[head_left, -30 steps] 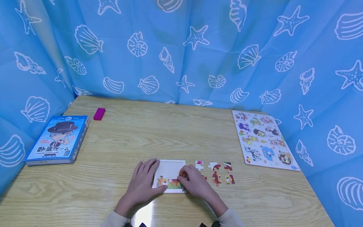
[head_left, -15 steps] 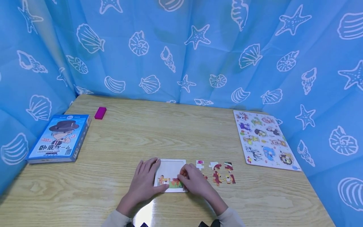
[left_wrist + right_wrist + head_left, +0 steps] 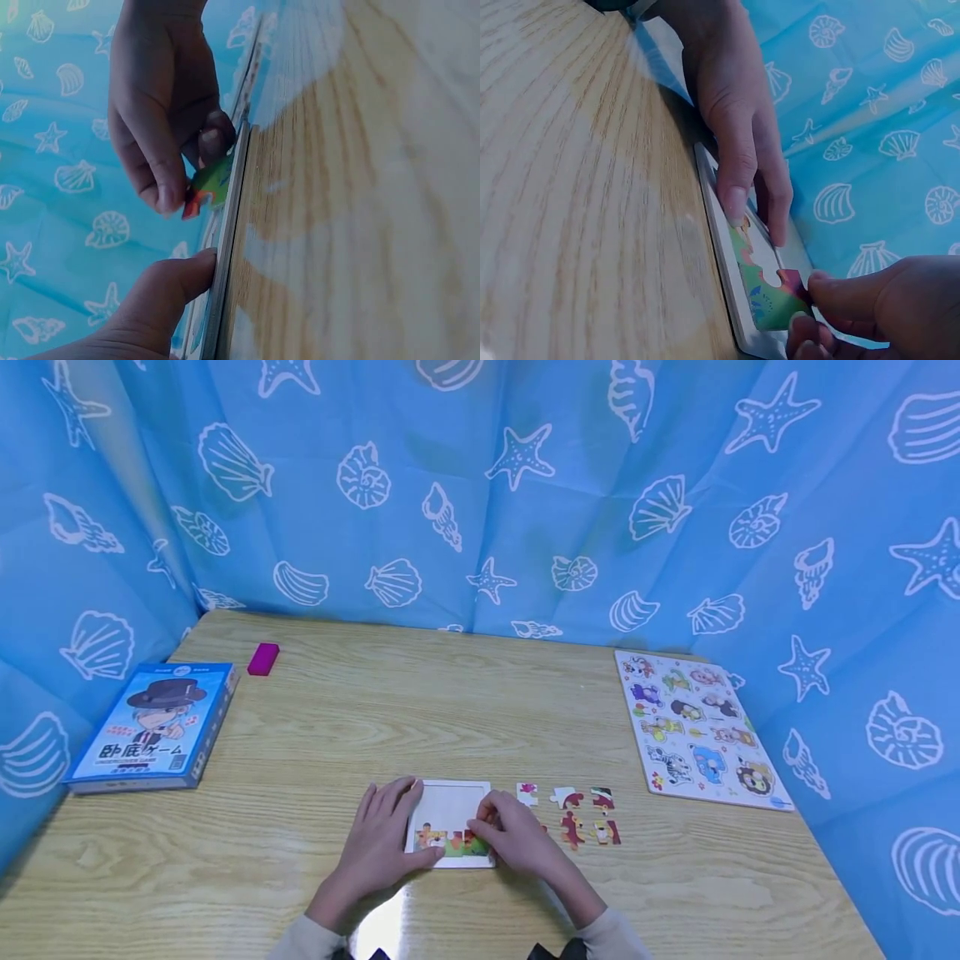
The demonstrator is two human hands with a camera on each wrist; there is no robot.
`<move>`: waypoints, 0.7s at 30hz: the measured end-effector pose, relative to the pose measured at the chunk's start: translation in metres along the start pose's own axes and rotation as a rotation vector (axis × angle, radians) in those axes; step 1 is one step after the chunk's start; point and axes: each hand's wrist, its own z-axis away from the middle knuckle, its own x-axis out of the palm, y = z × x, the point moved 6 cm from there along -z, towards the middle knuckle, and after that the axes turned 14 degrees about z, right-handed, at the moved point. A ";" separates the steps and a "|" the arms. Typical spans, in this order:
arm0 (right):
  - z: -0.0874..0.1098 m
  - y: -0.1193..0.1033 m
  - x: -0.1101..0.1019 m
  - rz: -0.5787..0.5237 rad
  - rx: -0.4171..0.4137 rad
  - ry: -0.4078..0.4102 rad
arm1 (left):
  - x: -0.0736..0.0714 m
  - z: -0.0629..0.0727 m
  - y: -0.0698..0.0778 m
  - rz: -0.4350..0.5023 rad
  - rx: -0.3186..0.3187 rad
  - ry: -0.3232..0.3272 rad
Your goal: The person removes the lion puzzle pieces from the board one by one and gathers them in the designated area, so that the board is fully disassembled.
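Observation:
In the head view, my left hand (image 3: 381, 831) rests on the left side of a small white puzzle tray (image 3: 453, 863), fingers spread and thumb along the near part. Joined picture pieces (image 3: 429, 841) line the tray's near edge. My right hand (image 3: 517, 837) pinches a green and red puzzle piece (image 3: 215, 182) between thumb and fingers at the tray's near right corner. From the left wrist, that piece looks tilted above the tray rim. The right wrist view shows its green face, partly covered by fingertips. Several loose puzzle pieces (image 3: 572, 829) lie right of the tray, one partly behind my right hand.
A blue game box (image 3: 153, 727) lies at the table's left. Near it is a magenta block (image 3: 263, 659). An animal puzzle board (image 3: 701, 731) lies at the right edge. Blue shell-print curtain (image 3: 450, 493) encloses the wooden table (image 3: 420, 710) at the back and sides.
My right fingertips have shifted very slightly away from me, and the pinched piece shows more at the tray's near right corner. My left hand and the loose pieces have stayed put.

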 end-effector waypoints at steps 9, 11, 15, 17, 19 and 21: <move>0.009 0.013 -0.017 -0.046 0.035 0.045 | 0.000 0.002 -0.001 0.008 0.013 0.011; 0.013 0.020 -0.023 -0.037 0.054 0.052 | 0.000 0.002 -0.001 0.005 0.014 0.011; 0.023 0.038 -0.039 -0.010 0.104 0.065 | 0.001 0.002 -0.002 0.006 0.011 0.007; 0.030 0.048 -0.048 0.009 0.136 0.070 | 0.001 0.002 -0.003 0.008 0.012 0.006; 0.037 0.059 -0.056 0.034 0.172 0.074 | 0.000 0.002 -0.002 0.009 0.012 0.005; 0.044 0.070 -0.064 0.061 0.208 0.079 | 0.000 0.002 -0.002 0.004 0.011 0.004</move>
